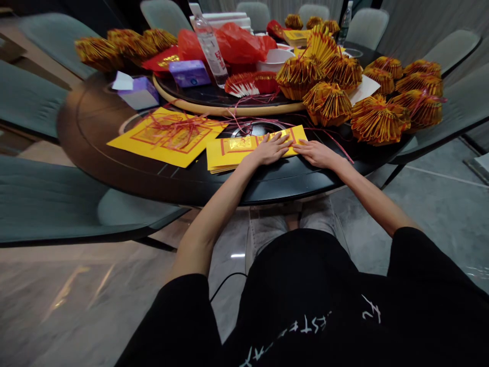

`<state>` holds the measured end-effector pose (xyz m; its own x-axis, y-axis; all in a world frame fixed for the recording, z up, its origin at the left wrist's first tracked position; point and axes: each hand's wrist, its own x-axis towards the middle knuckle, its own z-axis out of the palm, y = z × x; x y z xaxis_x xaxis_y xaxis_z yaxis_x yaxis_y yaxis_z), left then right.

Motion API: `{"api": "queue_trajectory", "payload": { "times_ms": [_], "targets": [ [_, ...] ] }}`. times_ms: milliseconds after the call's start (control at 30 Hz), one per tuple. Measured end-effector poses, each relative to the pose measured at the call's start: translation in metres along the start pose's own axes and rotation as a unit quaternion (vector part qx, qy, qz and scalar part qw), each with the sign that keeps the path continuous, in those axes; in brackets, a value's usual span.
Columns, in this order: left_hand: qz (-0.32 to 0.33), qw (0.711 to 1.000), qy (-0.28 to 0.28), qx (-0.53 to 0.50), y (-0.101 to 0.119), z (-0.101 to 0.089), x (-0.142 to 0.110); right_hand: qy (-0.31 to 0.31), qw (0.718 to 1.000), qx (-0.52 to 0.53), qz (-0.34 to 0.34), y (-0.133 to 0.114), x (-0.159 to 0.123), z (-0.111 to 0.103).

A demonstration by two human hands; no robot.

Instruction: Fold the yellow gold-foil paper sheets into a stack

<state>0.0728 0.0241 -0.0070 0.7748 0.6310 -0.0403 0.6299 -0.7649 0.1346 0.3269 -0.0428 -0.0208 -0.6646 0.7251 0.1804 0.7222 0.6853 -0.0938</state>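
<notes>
My left hand [272, 148] lies flat with fingers stretched out on a stack of yellow printed paper sheets [233, 149] near the front edge of the round dark table [95, 122]. My right hand [315, 152] rests beside it on the right end of the same stack, fingers flat and pressing the top sheet. A second, wider spread of yellow sheets [168, 135] lies to the left with red string [173, 122] tangled on top.
Several folded gold-and-red paper bundles [376, 120] pile up at the right and back. On the turntable [214, 99] stand a water bottle [210, 48], red plastic bags [237, 43], a white bowl [274, 60] and purple tissue packs [189, 72]. Grey chairs [46, 199] ring the table.
</notes>
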Motion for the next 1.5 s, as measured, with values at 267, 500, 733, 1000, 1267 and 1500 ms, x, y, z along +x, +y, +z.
{"api": "queue_trajectory", "payload": {
  "times_ms": [267,500,733,1000,1267,1500],
  "targets": [
    [-0.007,1.0,-0.004,0.009,0.004,0.0,0.0,0.003,1.0,0.007,-0.003,0.001,0.002,0.001],
    [-0.023,0.996,0.08,0.042,0.006,0.003,-0.007,0.02,1.0,0.013,-0.006,0.005,0.001,0.006],
    [-0.041,0.989,0.124,0.067,0.015,0.001,-0.014,0.018,1.0,0.02,-0.004,0.006,0.002,0.006],
    [-0.052,0.989,0.131,0.055,0.012,0.008,-0.011,0.005,1.0,0.014,0.0,0.003,0.002,0.003],
    [-0.056,0.988,0.129,0.067,0.006,0.014,-0.008,0.01,1.0,0.015,-0.01,0.005,0.002,0.004],
    [-0.066,0.989,0.121,0.048,0.005,0.016,-0.006,0.01,1.0,0.02,-0.002,0.005,0.002,0.005]
  ]
}}
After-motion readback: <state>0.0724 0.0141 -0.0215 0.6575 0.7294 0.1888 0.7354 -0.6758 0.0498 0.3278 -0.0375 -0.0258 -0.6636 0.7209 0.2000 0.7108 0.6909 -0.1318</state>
